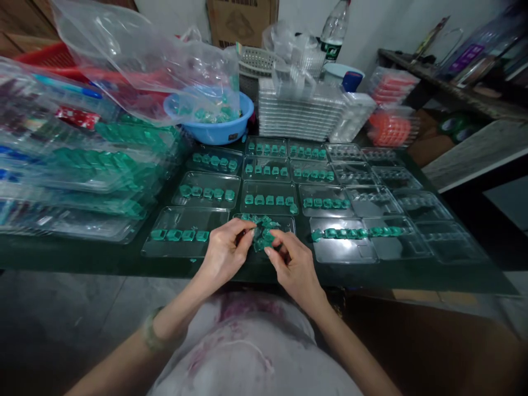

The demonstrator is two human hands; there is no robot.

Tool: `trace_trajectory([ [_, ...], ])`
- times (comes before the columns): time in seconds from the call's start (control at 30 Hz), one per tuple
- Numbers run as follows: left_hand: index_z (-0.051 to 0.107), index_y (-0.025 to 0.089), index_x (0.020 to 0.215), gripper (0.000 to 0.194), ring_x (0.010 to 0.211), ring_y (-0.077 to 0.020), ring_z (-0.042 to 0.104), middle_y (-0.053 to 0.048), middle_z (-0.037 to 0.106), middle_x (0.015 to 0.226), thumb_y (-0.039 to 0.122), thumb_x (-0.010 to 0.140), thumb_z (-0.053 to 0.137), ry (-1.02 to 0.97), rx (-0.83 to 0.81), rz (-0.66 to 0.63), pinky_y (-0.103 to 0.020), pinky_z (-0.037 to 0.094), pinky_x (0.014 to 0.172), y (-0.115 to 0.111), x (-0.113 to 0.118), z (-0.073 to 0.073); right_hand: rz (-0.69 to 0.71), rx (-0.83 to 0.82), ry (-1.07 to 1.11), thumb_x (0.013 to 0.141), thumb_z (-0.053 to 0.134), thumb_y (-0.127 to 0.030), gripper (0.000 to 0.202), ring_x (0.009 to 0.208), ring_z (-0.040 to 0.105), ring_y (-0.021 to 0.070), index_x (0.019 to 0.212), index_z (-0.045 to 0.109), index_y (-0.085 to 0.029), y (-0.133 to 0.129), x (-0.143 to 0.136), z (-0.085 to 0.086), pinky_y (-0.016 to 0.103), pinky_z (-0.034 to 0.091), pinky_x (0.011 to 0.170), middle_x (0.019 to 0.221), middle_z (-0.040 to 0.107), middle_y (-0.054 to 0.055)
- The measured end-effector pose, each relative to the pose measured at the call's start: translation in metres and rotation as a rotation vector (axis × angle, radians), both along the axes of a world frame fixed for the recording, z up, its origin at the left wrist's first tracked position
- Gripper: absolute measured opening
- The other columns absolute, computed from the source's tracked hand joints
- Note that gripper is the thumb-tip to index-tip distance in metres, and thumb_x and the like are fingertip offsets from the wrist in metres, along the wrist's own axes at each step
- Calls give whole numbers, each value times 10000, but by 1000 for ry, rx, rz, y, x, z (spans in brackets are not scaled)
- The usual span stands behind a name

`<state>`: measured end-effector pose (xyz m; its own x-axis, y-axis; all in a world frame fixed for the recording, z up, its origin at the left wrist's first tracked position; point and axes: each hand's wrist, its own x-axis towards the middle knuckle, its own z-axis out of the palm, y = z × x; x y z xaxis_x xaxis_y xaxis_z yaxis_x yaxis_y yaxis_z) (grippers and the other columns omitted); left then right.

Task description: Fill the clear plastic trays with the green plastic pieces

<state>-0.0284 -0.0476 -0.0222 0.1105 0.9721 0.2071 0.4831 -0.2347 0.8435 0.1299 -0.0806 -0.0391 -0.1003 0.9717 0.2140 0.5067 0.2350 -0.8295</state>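
Grip's nearly closed on both left hand (226, 245) and right hand (296, 263), fingers busy at the piled green pieces (263, 237); kinda blurry, can't tell if anything's pinched.

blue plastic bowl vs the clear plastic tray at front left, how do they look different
The blue plastic bowl is round, deep and opaque; the clear plastic tray is rectangular, shallow and see-through. The bowl's translucent green pieces lie jumbled, the tray's in a row. Both hold such pieces.
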Motion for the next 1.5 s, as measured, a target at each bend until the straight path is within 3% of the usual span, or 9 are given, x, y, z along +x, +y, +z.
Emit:
trace_trajectory([
  [0.1, 617, 149, 795, 154, 428, -84, 443, 19, 535, 522, 289, 731, 627, -466, -392, -77, -186, 312, 387, 1, 3, 4, 38, -9, 237, 814, 518, -239, 237, 636, 490, 106, 1045, 572, -240, 3, -5, 7, 233, 397, 586, 827, 552, 7],
  [0.17, 591, 144, 768, 172, 370, -52, 377, 41, 490, 465, 292, 710, 658, -677, -600, -159, -164, 236, 348, 1, 9, 4, 38, 12, 332, 807, 530, -224, 196, 650, 496, 102, 990, 600, -235, 4, -4, 10, 225, 397, 576, 814, 553, 2],
  [0.43, 560, 164, 844, 194, 462, -96, 519, 21, 534, 540, 314, 741, 628, -869, -880, -271, -150, 298, 342, 1, 46, 6, -81, -38, 365, 778, 570, -203, 158, 705, 541, 108, 933, 596, -216, -1, 31, 8, 225, 430, 601, 816, 575, -3],
  [0.53, 556, 158, 903, 251, 447, -95, 516, 14, 552, 570, 361, 762, 600, -803, -844, -307, -154, 314, 322, 2, 56, 7, -169, 24, 294, 768, 566, -176, 140, 692, 534, 103, 905, 590, -198, -3, 36, 10, 224, 432, 604, 816, 573, -1],
  [0.63, 562, 145, 896, 267, 384, -59, 464, 33, 555, 538, 291, 706, 678, -688, -724, -280, -146, 341, 327, 2, 60, 5, -221, 92, 236, 754, 578, -168, 142, 677, 528, 96, 894, 589, -185, -5, 35, 12, 215, 430, 597, 820, 579, 1],
  [0.93, 617, 146, 825, 195, 412, -75, 495, 12, 602, 587, 261, 685, 688, -658, -638, -227, -173, 396, 349, 2, 55, 1, -278, 15, 333, 769, 578, -221, 150, 629, 548, 99, 917, 582, -190, -5, 37, 5, 205, 447, 549, 747, 598, -3],
  [1.17, 665, 136, 691, 49, 396, -56, 429, 32, 518, 475, 173, 686, 633, -339, -505, -279, -142, 314, 339, 2, 54, 14, -364, 254, 151, 756, 566, -168, 152, 633, 522, 90, 908, 573, -174, -10, 37, 6, 211, 437, 547, 816, 570, 13],
  [1.37, 661, 141, 723, 100, 373, -56, 387, 21, 503, 481, 232, 683, 654, -636, -641, -543, -161, 245, 335, 2, 46, 14, -463, 209, 195, 745, 577, -191, 143, 599, 534, 94, 887, 582, -185, -11, 47, 5, 211, 447, 533, 755, 581, -2],
  [1.5, 671, 152, 708, 113, 361, -46, 370, 12, 498, 508, 261, 703, 643, -745, -594, -761, -172, 250, 344, 0, 31, 13, -627, 149, 253, 752, 580, -264, 183, 588, 548, 111, 912, 594, -176, -8, 84, -5, 237, 465, 544, 744, 610, 13],
])
